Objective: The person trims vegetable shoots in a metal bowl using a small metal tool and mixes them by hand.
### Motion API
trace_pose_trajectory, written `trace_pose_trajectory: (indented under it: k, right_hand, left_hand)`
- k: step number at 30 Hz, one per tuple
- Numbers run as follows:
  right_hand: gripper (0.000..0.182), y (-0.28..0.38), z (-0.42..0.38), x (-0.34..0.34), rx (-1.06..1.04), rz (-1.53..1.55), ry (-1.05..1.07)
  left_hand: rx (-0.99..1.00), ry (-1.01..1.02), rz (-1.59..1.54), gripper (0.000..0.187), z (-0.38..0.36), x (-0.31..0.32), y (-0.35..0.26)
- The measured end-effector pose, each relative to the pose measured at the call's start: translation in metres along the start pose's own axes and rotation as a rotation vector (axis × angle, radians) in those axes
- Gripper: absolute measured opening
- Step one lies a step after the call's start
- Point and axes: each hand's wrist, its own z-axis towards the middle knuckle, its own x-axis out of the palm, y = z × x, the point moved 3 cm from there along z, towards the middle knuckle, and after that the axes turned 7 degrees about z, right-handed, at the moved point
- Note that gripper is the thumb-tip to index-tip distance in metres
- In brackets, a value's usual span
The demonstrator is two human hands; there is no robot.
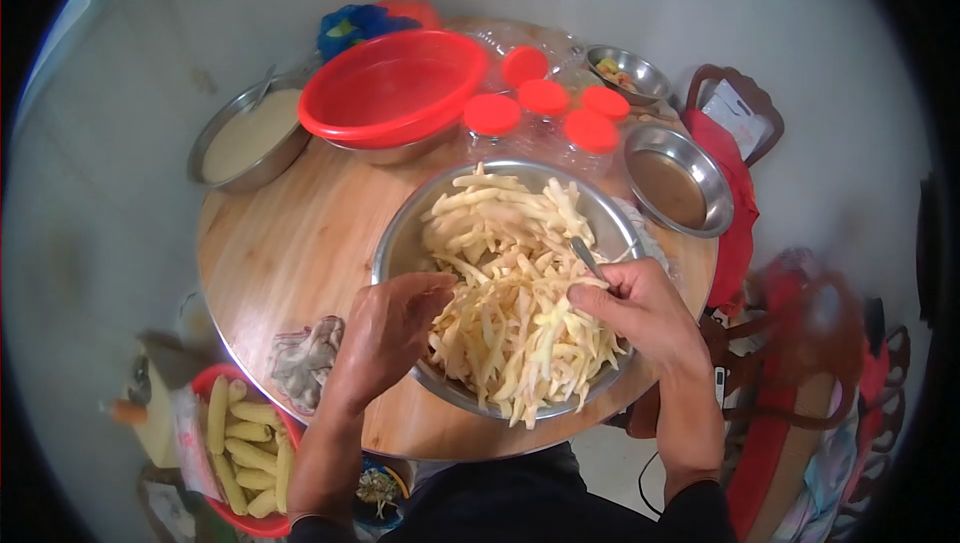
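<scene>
A wide steel basin (392, 243) in front of me is heaped with pale yellow chicken feet (500, 318). My left hand (400, 318) is at the basin's left side, its fingers curled in at the edge of the heap; what they pinch, if anything, is hidden. At the right side, my right hand (640, 308) is closed around a slim metal tool, perhaps a small knife (586, 256), whose end sticks up past the fingers. Its thumb presses down by a chicken foot at the top of the heap.
Behind the basin stand a red plastic basin (395, 83) and several clear jars with red lids (492, 115). A steel bowl of pale liquid (250, 143) is at left, a bowl of brown liquid (670, 188) at right. Corn cobs (250, 448) fill a red tub below left.
</scene>
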Motion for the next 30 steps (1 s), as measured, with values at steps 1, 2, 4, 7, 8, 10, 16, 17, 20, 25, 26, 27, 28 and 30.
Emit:
trace_pose_trajectory:
  k: [1, 2, 4, 7, 8, 10, 16, 17, 20, 25, 26, 27, 28, 30]
  right_hand:
    - [0.028, -0.001, 0.002, 0.0, 0.004, 0.001, 0.009]
    - [0.03, -0.003, 0.002, 0.0, 0.017, -0.06, 0.043]
    - [0.033, 0.0, 0.004, 0.003, 0.018, -0.156, 0.088]
    - [0.034, 0.014, 0.006, 0.011, 0.064, -0.287, 0.098]
    - [0.034, 0.002, 0.009, 0.01, 0.083, -0.265, 0.106]
    - [0.034, -0.005, 0.01, 0.012, 0.076, -0.321, 0.086]
    - [0.039, 0.008, 0.016, 0.009, 0.085, -0.612, 0.033]
    - [0.039, 0.007, 0.017, 0.008, 0.092, -0.61, 0.037]
    - [0.039, 0.005, 0.02, 0.006, 0.09, -0.606, 0.039]
    - [0.038, 0.002, 0.017, -0.002, 0.092, -0.606, 0.061]
    - [0.038, 0.001, 0.016, -0.003, 0.087, -0.586, 0.064]
    - [0.037, 0.001, 0.015, -0.004, 0.081, -0.566, 0.067]
    - [0.037, -0.001, 0.015, -0.006, 0.078, -0.564, 0.066]
    - [0.037, -0.005, 0.013, -0.009, 0.06, -0.547, 0.073]
  left_hand:
    - [-0.023, -0.022, 0.129, 0.029, 0.006, -0.006, -0.002]
    - [-0.033, -0.024, 0.129, 0.029, 0.013, -0.008, 0.001]
    - [0.058, -0.049, 0.234, 0.025, 0.027, -0.012, 0.006]
    - [0.075, 0.058, 0.399, 0.024, 0.054, -0.011, 0.012]
    - [0.071, 0.066, 0.398, 0.024, 0.063, -0.009, 0.015]
    - [0.107, 0.137, 0.464, 0.024, 0.081, 0.003, 0.022]
    - [0.387, 0.417, 0.72, 0.02, 0.121, 0.05, 0.045]
    - [0.385, 0.422, 0.718, 0.02, 0.125, 0.059, 0.049]
    - [0.433, 0.468, 0.69, 0.019, 0.134, 0.089, 0.058]
    - [0.216, 0.492, 0.758, 0.015, 0.142, 0.108, 0.047]
    - [0.216, 0.493, 0.759, 0.015, 0.142, 0.107, 0.042]
    - [0.192, 0.532, 0.764, 0.016, 0.142, 0.106, 0.039]
    - [0.168, 0.57, 0.77, 0.017, 0.142, 0.106, 0.037]
    - [0.136, 0.591, 0.762, 0.018, 0.142, 0.107, 0.035]
